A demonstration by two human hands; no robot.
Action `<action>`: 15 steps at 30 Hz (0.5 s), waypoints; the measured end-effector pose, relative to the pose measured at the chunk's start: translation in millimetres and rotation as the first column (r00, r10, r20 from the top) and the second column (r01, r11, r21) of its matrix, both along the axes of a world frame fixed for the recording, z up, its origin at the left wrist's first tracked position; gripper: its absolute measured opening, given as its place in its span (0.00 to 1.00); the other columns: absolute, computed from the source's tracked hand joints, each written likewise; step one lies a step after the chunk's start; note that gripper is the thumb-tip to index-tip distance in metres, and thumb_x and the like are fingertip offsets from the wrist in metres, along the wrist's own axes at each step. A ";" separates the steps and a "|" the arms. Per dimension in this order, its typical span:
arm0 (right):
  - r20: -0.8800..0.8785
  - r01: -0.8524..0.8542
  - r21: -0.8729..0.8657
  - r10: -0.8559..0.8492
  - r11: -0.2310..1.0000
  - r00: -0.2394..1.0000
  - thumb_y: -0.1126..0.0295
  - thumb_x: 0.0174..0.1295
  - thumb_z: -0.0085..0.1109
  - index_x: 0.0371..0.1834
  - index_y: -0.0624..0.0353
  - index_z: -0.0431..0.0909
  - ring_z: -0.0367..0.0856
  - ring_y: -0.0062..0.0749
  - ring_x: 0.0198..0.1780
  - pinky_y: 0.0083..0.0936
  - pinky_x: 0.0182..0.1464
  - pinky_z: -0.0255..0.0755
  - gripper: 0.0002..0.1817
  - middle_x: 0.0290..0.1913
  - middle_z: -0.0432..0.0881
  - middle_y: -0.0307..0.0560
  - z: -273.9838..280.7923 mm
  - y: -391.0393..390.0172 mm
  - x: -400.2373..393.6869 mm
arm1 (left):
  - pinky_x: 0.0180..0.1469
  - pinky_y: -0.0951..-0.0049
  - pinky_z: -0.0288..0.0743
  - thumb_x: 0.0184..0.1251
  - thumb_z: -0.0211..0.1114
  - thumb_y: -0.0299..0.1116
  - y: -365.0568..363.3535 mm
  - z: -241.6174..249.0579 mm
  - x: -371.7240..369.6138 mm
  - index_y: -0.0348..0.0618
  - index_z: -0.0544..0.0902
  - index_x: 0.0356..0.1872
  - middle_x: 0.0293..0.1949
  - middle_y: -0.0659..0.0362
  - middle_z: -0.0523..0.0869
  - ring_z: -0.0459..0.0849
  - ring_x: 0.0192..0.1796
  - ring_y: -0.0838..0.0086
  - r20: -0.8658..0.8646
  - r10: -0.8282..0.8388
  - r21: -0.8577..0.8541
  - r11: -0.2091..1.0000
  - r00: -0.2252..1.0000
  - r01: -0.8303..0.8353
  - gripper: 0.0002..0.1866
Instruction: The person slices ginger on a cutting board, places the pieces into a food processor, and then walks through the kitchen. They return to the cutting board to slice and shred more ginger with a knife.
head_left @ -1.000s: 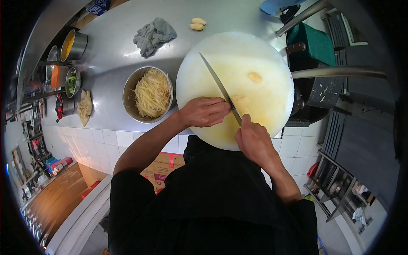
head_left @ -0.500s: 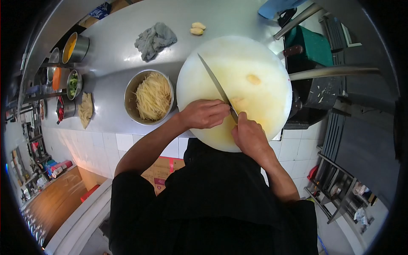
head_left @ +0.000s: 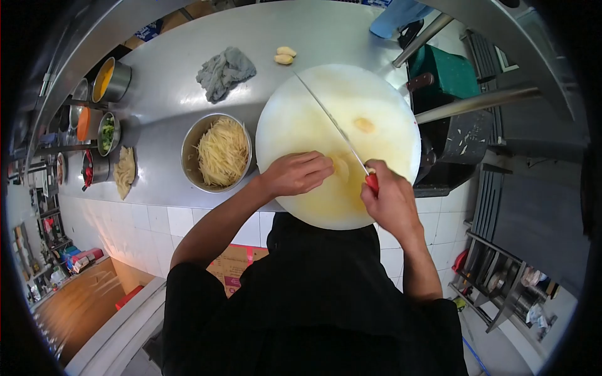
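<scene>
A round white cutting board (head_left: 301,119) lies on a steel counter. My right hand (head_left: 390,199) grips the red handle of a long knife (head_left: 332,119), its blade slanting across the board towards the far left. My left hand (head_left: 298,173) rests on the board's near side, fingers on pale potato slices (head_left: 342,168) just left of the blade. Another potato piece (head_left: 364,125) sits alone on the board's right half.
A steel bowl (head_left: 190,164) of shredded potato stands left of the board. A grey cloth (head_left: 224,71) and two peeled pieces (head_left: 283,55) lie behind. Small steel pots (head_left: 103,103) line the far left. A green box (head_left: 446,74) and metal bars stand at the right.
My right hand has drawn the knife back to the right and off the slices, showing its red handle. My left hand stays on the potato slices.
</scene>
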State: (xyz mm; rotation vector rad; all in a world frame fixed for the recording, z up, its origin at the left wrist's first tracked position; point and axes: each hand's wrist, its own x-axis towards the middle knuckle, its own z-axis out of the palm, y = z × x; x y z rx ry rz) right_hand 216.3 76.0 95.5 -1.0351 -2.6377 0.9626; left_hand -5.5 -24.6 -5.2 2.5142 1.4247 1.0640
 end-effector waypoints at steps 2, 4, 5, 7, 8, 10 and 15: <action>-0.003 0.020 0.064 -0.020 0.998 1.000 0.72 0.58 0.65 0.52 0.59 0.75 0.85 0.60 0.36 0.49 0.41 0.78 0.18 0.36 0.85 0.61 -8.2 10.5 6.3 | 0.42 0.68 0.83 0.52 0.70 0.22 -0.1 -1.5 -0.6 0.35 0.85 0.43 0.46 0.56 0.85 0.86 0.43 0.65 -0.009 0.000 0.001 1.000 1.000 0.000 0.15; -0.017 0.038 0.205 -0.035 0.978 0.999 0.71 0.57 0.67 0.53 0.58 0.75 0.85 0.59 0.39 0.48 0.42 0.78 0.20 0.39 0.85 0.58 -21.3 24.5 13.4 | 0.41 0.68 0.83 0.52 0.70 0.22 -0.6 -0.6 0.5 0.35 0.85 0.43 0.46 0.56 0.85 0.86 0.43 0.65 -0.013 0.002 0.003 1.000 1.000 -0.002 0.15; -0.010 0.038 0.219 -0.037 0.975 0.999 0.69 0.57 0.69 0.52 0.58 0.76 0.85 0.57 0.40 0.48 0.42 0.79 0.20 0.40 0.85 0.56 -30.2 31.9 18.3 | 0.41 0.68 0.83 0.52 0.70 0.21 -0.9 1.4 1.3 0.35 0.85 0.43 0.45 0.56 0.86 0.86 0.42 0.64 -0.009 0.012 0.005 1.000 1.000 -0.011 0.14; -0.015 0.016 0.236 -0.013 0.972 1.000 0.68 0.57 0.69 0.51 0.58 0.76 0.85 0.57 0.41 0.47 0.42 0.79 0.20 0.40 0.85 0.55 -38.9 44.6 23.0 | 0.40 0.67 0.83 0.52 0.69 0.21 0.3 3.0 1.4 0.35 0.85 0.43 0.44 0.56 0.86 0.86 0.41 0.64 -0.007 0.022 0.011 1.000 1.000 -0.022 0.14; -0.018 -0.006 0.248 0.011 0.969 1.000 0.68 0.56 0.70 0.50 0.58 0.77 0.84 0.56 0.41 0.47 0.42 0.79 0.19 0.40 0.85 0.55 -40.8 48.8 24.3 | 0.39 0.67 0.83 0.52 0.69 0.20 0.3 2.9 1.4 0.35 0.84 0.42 0.43 0.56 0.86 0.86 0.40 0.64 -0.007 0.028 0.021 0.999 1.000 -0.028 0.14; -0.006 -0.025 0.294 0.028 0.956 1.000 0.67 0.55 0.70 0.47 0.58 0.79 0.83 0.53 0.42 0.45 0.43 0.78 0.18 0.40 0.86 0.53 -43.0 55.5 24.8 | 0.39 0.67 0.83 0.51 0.69 0.20 0.5 4.1 1.5 0.35 0.84 0.41 0.42 0.56 0.86 0.86 0.39 0.65 -0.009 0.034 0.031 0.999 0.999 -0.034 0.13; -0.030 -0.100 0.472 0.129 0.876 0.991 0.67 0.55 0.70 0.47 0.58 0.81 0.80 0.48 0.47 0.43 0.47 0.74 0.17 0.40 0.86 0.49 -52.3 80.6 24.0 | 0.40 0.70 0.81 0.50 0.67 0.23 -0.2 3.7 2.6 0.40 0.83 0.40 0.41 0.60 0.83 0.83 0.40 0.69 -0.074 0.110 0.071 0.992 0.991 -0.105 0.13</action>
